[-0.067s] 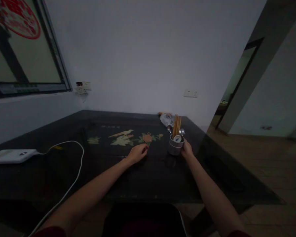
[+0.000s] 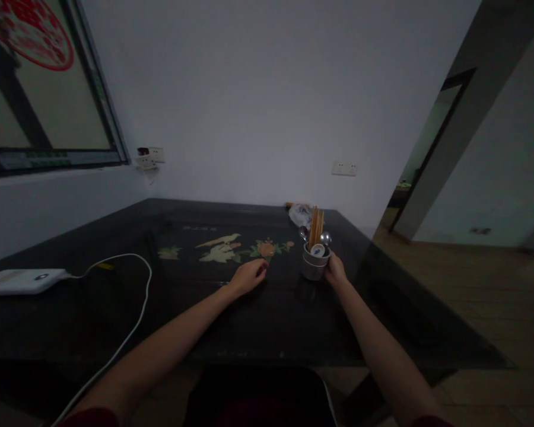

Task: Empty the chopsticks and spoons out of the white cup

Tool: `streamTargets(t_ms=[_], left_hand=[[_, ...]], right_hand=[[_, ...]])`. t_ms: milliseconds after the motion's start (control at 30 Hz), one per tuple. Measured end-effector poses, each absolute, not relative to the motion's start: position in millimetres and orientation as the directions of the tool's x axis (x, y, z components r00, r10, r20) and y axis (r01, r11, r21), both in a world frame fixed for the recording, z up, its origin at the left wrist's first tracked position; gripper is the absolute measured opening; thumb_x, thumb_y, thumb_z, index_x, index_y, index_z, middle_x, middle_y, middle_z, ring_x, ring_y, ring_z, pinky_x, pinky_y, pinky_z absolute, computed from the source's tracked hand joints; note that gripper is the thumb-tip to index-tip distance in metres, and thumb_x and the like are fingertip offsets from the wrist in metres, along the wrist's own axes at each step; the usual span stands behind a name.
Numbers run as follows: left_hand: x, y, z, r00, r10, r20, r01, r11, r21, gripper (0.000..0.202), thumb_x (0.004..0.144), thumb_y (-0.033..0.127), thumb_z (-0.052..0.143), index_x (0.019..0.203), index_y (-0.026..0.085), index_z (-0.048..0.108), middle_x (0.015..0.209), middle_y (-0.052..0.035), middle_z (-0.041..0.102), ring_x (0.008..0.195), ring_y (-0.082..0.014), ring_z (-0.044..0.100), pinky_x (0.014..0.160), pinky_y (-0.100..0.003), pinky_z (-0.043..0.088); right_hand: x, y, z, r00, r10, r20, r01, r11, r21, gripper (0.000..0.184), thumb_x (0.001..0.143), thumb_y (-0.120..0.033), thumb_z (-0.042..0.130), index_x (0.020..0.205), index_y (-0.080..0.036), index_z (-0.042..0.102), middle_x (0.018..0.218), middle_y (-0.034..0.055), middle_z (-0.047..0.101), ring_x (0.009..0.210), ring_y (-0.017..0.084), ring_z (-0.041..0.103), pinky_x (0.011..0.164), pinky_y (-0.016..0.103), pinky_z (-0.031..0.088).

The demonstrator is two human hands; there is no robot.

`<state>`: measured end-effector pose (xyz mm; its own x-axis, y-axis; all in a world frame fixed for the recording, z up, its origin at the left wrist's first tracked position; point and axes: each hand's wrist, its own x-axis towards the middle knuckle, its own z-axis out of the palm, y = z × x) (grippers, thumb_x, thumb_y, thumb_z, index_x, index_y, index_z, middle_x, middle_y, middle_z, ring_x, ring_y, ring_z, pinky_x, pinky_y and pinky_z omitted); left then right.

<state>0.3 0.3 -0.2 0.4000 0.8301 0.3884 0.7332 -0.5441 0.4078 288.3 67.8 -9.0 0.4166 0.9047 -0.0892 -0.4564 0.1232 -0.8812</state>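
A grey utensil cup [image 2: 313, 270] with a pale band stands near the right side of the dark table, with my right hand [image 2: 335, 268] wrapped round its right side. Several wooden chopsticks [image 2: 315, 228] stick up out of it. Metal spoons [image 2: 325, 238] lean at its rim, and a white round piece [image 2: 317, 251] with a dark blue mark shows at the front of the opening. To the left of the cup, apart from it, my left hand [image 2: 249, 276] rests on the tabletop. Its fingers are curled in, and nothing shows in them.
The dark glossy table [image 2: 267, 320] bears a bird-and-flower picture [image 2: 222, 249]. A clear plastic bag [image 2: 299, 214] lies behind the cup by the wall. At the left are a white power bank [image 2: 24, 281] and its long white cable [image 2: 148, 290]. A dark flat object [image 2: 403, 311] lies at the right.
The cup and my right hand have shifted slightly to the left. My left hand has stayed in place.
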Motion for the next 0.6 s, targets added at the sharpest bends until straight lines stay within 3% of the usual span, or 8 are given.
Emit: streamTargets(t_ms=[267,400,600], left_hand=[[0.3,2.2,-3.2,0.433,0.817,0.380,0.640,-0.576,0.509,0.026,0.085,0.024,0.046,0.108,0.019,0.055,0.090,-0.0030,0.063,0.082,-0.0156,0.059,0.078,-0.027,0.046],[0.9,4.0,-8.0,0.508,0.757,0.412,0.511,-0.649,0.563,0.038,0.083,0.027,0.052,0.120,0.017,0.048,0.108,-0.0074,0.059,0.100,-0.0175,0.056,0.092,-0.032,0.043],[1.7,6.4,-12.7,0.450,0.777,0.440,0.414,-0.619,0.668,0.064,0.081,0.035,0.060,0.136,0.018,0.033,0.130,-0.0128,0.049,0.118,-0.0224,0.049,0.102,-0.040,0.038]], right_hand=[[251.4,60.1,-12.8,0.296,0.955,0.001,-0.454,0.142,-0.880,0.010,0.069,-0.029,0.057,0.067,-0.019,0.058,0.065,-0.0007,0.066,0.070,0.015,0.062,0.067,0.025,0.052],[235.1,53.8,-15.0,0.145,0.988,0.050,-0.482,0.115,-0.869,0.015,0.070,-0.033,0.060,0.074,-0.019,0.062,0.076,0.0018,0.070,0.081,0.018,0.064,0.079,0.029,0.051],[222.6,42.7,-15.6,-0.076,0.987,0.138,-0.466,0.087,-0.881,0.028,0.071,-0.041,0.065,0.088,-0.020,0.066,0.089,0.0035,0.072,0.093,0.022,0.063,0.088,0.035,0.048]])
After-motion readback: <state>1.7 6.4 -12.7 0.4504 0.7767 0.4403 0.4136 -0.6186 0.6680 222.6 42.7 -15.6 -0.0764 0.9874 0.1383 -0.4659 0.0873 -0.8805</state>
